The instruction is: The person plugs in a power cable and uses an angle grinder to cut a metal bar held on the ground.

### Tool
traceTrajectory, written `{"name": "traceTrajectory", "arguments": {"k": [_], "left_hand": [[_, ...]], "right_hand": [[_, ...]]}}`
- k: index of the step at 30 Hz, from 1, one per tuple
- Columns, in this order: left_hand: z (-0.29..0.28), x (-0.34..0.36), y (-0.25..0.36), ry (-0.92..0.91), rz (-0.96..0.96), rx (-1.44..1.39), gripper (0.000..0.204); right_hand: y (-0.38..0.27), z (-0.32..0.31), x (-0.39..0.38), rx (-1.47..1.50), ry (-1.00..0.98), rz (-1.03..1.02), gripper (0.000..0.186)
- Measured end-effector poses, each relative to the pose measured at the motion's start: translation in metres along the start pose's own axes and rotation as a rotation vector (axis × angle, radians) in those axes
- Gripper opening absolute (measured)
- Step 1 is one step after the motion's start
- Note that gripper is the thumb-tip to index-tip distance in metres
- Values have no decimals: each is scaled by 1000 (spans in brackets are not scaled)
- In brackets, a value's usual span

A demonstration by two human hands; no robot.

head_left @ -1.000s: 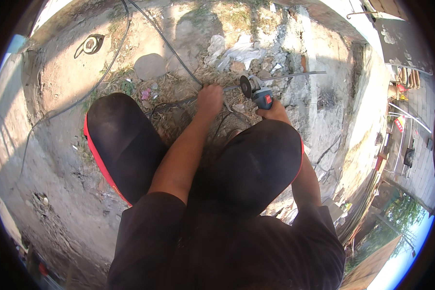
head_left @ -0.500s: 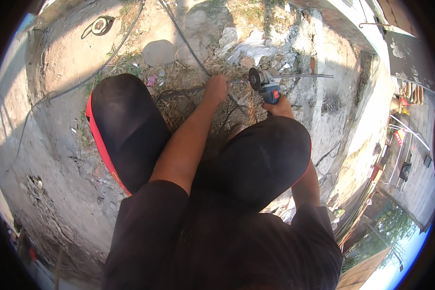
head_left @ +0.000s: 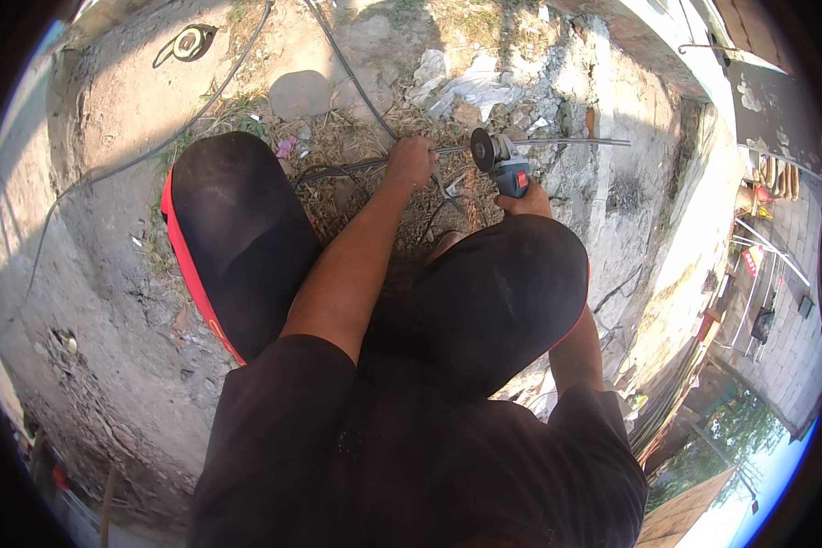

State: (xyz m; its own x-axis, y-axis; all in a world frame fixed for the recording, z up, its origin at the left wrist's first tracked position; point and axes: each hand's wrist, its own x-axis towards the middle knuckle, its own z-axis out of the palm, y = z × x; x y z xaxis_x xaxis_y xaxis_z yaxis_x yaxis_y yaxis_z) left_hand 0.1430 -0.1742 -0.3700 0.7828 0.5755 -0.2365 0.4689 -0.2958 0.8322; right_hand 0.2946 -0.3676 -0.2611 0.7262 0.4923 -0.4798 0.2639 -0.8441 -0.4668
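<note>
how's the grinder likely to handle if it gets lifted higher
The grinder is probably heavy for its size, given its chunky body. It may tip toward the disc, since the right hand grips the opposite end. The disc looks thin, so it could chip if knocked.

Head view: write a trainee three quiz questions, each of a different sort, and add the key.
1. True or false: the right grip is empty.
2. Multiple choice: the tape measure lies toward the picture's (a) upper left, (b) upper right, (c) lower right.
3. Fill in: the left grip is on the metal rods, to the ____ of the dark disc.

Key: 1. False, it holds the angle grinder. 2. a. 3. left.
</note>
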Motion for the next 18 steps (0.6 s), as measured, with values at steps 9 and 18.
{"name": "traceTrajectory", "arguments": {"k": [9,18], "left_hand": [[4,-3,1,71,22,33,15],[7,3,-7,-2,11,3,13]], "right_hand": [[-3,0,8,9,-43,27,40],[-19,-4,-10,-1,-19,8,39]]}}
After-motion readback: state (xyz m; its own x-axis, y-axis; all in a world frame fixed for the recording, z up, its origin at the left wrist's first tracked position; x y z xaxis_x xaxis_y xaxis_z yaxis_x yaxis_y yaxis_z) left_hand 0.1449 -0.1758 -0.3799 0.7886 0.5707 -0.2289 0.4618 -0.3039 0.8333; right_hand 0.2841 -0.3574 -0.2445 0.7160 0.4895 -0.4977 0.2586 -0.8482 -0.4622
